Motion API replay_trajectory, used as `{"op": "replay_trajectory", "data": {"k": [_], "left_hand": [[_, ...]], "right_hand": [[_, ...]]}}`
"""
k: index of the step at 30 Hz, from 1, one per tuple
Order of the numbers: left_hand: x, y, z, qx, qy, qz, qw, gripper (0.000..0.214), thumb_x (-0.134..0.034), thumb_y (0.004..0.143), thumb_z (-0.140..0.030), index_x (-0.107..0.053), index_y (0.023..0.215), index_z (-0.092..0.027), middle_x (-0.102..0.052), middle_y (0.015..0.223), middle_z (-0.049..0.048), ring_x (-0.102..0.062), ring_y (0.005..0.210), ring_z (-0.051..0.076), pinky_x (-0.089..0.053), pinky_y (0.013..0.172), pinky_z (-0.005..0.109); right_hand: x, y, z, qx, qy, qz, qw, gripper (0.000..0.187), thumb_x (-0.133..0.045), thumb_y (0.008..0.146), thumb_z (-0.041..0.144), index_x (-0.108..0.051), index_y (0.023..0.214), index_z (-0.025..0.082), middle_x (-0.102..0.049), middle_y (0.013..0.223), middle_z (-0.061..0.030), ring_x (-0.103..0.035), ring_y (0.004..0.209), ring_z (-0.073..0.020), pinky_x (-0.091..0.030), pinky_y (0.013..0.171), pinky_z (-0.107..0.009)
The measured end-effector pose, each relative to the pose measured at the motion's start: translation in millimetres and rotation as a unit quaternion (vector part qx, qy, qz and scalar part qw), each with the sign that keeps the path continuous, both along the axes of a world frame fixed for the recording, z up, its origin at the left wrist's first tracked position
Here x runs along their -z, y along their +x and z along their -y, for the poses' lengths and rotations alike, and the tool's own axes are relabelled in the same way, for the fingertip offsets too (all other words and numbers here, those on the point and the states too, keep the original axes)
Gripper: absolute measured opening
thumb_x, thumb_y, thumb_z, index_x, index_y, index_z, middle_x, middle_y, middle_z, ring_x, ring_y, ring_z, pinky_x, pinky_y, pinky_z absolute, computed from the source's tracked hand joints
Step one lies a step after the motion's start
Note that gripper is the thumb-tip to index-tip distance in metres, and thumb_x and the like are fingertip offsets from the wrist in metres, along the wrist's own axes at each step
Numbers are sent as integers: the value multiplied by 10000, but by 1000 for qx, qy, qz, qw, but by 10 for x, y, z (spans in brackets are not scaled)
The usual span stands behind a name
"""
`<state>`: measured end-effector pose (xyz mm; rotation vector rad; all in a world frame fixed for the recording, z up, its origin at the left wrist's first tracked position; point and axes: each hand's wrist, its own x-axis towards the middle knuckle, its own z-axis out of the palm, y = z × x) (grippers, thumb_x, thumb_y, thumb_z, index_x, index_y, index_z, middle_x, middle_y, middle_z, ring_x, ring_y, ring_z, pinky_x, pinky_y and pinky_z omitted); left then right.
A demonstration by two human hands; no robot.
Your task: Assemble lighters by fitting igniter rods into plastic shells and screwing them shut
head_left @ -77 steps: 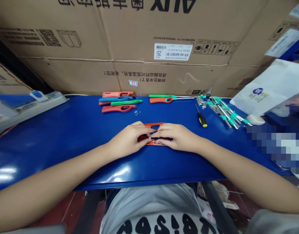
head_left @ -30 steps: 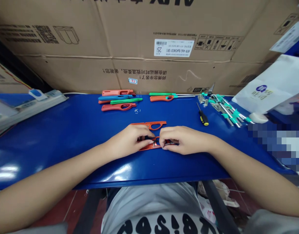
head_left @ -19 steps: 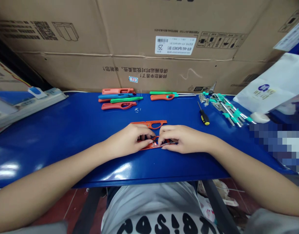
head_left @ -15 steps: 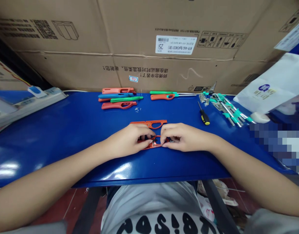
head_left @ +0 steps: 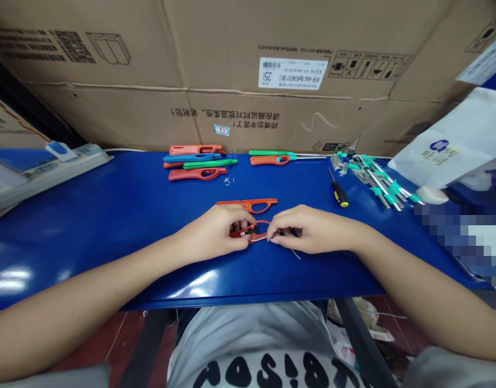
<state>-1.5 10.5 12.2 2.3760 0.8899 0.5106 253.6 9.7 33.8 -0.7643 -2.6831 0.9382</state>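
Near the front of the table, my left hand (head_left: 219,230) is closed on the rear part of an orange lighter shell half (head_left: 257,236), its trigger loop showing between my hands. Thin pale wire runs along the loop's lower edge. My right hand (head_left: 310,230) is at the shell's front end, thumb and fingertips pinched together on the thin wire. A thin grey end (head_left: 297,254) pokes out below the right fingers. The rest of the shell's front is hidden by that hand. Just beyond lies a second orange shell half (head_left: 247,205), with its own loop.
Several red, blue and green lighter handles (head_left: 197,174) lie at the back left. Two longer lighters (head_left: 270,160) lie behind my hands. To the right are a screwdriver (head_left: 338,194), several metal tubes with teal parts (head_left: 377,180) and a white bag (head_left: 446,140). A cardboard box (head_left: 143,102) walls the back.
My right fingers have shifted slightly, and a thin grey end now shows beneath them. The held shell has tilted a little, with more pale wire visible along the loop.
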Motion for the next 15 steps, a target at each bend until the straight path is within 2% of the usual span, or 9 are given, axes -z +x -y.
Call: {"op": "replay_trajectory", "data": {"k": [5, 9, 15], "left_hand": [[0, 24, 28, 5, -3, 2, 1000, 210, -634, 828, -148, -699, 1026, -176, -713, 915, 14, -643, 773, 154, -482, 696, 256], [33, 33, 39, 5, -15, -2, 1000, 195, -659, 870, -206, -687, 1060, -176, -714, 916, 16, -643, 759, 155, -476, 679, 258], [88, 15, 1, 13, -18, 16, 1000, 192, -673, 912, -234, -690, 1093, -176, -734, 947, 26, -664, 794, 161, -487, 712, 261]], "right_hand": [[129, -52, -52, 47, 8, -17, 999, 129, -621, 894, 131, -724, 952, 181, -662, 750, 24, -573, 633, -90, -416, 619, -210], [182, -51, -71, 63, 49, -34, 996, 87, -634, 866, 115, -672, 904, 183, -555, 694, 46, -513, 613, -90, -386, 604, -215], [159, -32, -80, 69, 50, -30, 996, 169, -691, 869, 149, -610, 1011, 191, -580, 870, 11, -506, 674, -99, -408, 642, -223]]}}
